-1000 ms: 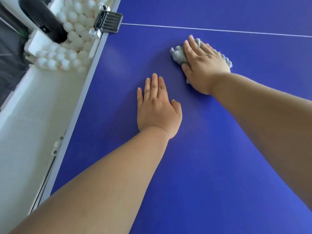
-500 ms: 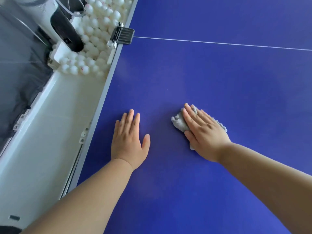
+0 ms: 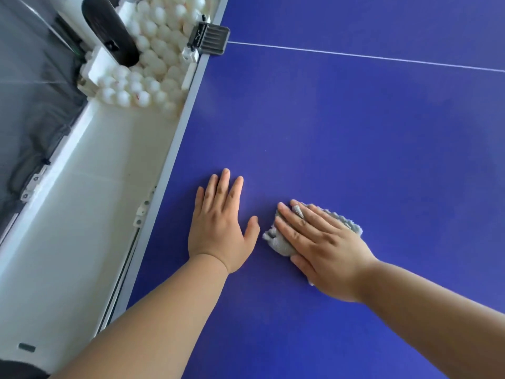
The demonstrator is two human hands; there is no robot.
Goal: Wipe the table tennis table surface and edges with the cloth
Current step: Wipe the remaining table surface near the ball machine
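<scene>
The grey cloth (image 3: pixel 277 240) is lying bunched on the blue table tennis desk (image 3: pixel 355 132), close to the near-left part of the playing surface, and the right hand (image 3: pixel 325 250) is pressing it down flat, its fingers (image 3: pixel 297 222) straight and close together over the top, not curling around it. Just beside it, the left hand (image 3: pixel 218 225) is resting palm-down on the bare surface, fingers (image 3: pixel 224 187) straight and held together with the thumb angled out, holding nothing; to me it looks like it is bracing the lean. From where I am standing, the wiping of the flat top is under way, and the grey edge strip (image 3: pixel 175 149) is looking like the part waiting to be done. Doing this well, I would say, is calling for even palm pressure, overlapping passes, and opening the wad out so more of it is touching the surface. Working out toward the edge, wrapping the cloth over the lip should be cleaning it better than skimming past. The net clamp (image 3: pixel 209 39) and the heap of white balls (image 3: pixel 153 56) in the white tray (image 3: pixel 68 228) alongside are sitting near enough to be snagged or knocked by a careless sweep.
</scene>
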